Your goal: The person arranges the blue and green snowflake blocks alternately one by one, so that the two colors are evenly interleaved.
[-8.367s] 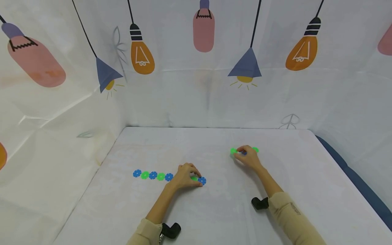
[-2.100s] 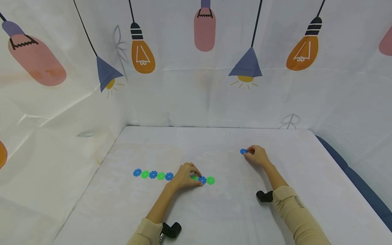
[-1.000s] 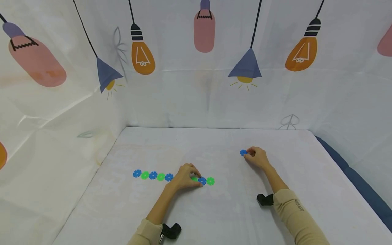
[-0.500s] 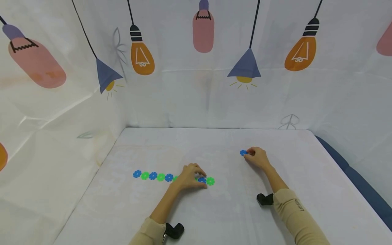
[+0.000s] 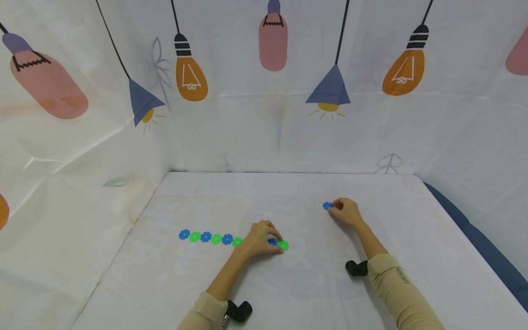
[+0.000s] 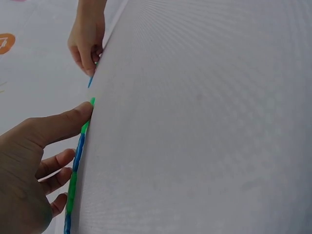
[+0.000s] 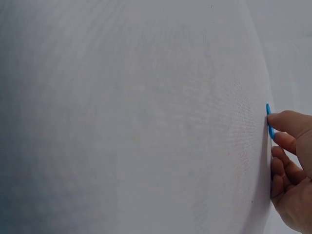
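In the head view, a row of notched plastic snowflake discs (image 5: 206, 237), alternately blue and green, lies flat on the white table. My left hand (image 5: 261, 239) reaches over the row's right part and hides some of it. Its thumb and index finger hold the edges of the green snowflake disc (image 5: 283, 245) at the right end. Beside that, a blue snowflake disc (image 5: 272, 242) shows between the fingers. Farther back and to the right, my right hand (image 5: 347, 211) pinches a single blue snowflake disc (image 5: 327, 206), also seen edge-on in the right wrist view.
The white table (image 5: 313, 284) spreads around both hands. A printed white sheet (image 5: 247, 133) hangs behind it and along the sides. Black wrist devices (image 5: 240, 311) stick out from the sleeves. Dark blue cloth (image 5: 474, 229) shows beyond the right edge.
Earlier, a green disc was added at the row's right end. Since then my left hand has slid right, from the blue disc to this green one. My right hand stays at its blue disc.
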Demonstrator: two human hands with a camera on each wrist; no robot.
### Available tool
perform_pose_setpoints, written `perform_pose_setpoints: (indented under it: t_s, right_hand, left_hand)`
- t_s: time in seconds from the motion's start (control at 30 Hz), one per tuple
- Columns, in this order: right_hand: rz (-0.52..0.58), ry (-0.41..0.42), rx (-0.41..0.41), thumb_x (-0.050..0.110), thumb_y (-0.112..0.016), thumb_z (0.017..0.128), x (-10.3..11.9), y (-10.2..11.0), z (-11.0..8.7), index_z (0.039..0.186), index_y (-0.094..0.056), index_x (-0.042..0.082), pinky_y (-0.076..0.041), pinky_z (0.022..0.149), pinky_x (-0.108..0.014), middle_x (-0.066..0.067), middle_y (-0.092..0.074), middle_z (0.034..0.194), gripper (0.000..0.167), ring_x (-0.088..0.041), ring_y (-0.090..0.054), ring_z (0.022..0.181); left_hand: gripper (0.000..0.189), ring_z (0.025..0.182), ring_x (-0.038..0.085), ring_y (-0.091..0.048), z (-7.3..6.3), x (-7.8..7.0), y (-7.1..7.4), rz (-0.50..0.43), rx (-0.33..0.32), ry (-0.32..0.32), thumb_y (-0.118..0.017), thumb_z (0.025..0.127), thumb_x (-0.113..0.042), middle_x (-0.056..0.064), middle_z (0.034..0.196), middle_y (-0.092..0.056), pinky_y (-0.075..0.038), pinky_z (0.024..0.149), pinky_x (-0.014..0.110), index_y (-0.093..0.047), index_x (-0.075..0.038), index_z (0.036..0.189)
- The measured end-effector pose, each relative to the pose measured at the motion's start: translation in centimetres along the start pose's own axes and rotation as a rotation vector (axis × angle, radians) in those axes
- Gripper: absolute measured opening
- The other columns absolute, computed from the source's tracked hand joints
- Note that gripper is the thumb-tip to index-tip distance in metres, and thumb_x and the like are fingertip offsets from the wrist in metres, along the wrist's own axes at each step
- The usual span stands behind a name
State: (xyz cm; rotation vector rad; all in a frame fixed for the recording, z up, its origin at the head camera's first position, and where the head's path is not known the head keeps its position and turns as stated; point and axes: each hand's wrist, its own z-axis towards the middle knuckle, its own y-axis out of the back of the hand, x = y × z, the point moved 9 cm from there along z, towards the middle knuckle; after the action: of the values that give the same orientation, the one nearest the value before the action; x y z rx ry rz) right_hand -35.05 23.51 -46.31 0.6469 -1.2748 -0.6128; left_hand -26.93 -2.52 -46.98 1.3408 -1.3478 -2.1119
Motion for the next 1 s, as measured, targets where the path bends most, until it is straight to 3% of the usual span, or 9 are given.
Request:
perform_pose_setpoints:
  t_s: [0.33,1.0]
  right_hand:
    - [0.003,0.0,0.005,0.01,-0.067,0.083,0.0,0.02,-0.01,0.096,-0.062,-0.012,-0.045,0.073,-0.038,-0.022,-0.062,0.09,0.026,-0.03,-0.056,0.082]
    - [0.012,-0.024,0.001,0.014,-0.067,0.085,-0.36,-0.11,-0.24,0.1,-0.061,-0.011,-0.044,0.076,-0.038,-0.022,-0.06,0.095,0.03,-0.031,-0.055,0.086]
  left_hand:
    - [0.036,0.096,0.016,-0.05,0.15,-0.27,-0.23,-0.01,-0.008,-0.033,-0.082,0.068,-0.04,-0.002,0.095,-0.059,-0.031,0.083,0.036,-0.075,-0.018,0.096]
    - [0.03,0.098,0.02,-0.05,0.13,-0.92,-0.17,0.012,-0.013,-0.038,-0.081,0.069,-0.039,0.002,0.097,-0.059,-0.032,0.084,0.041,-0.076,-0.018,0.09]
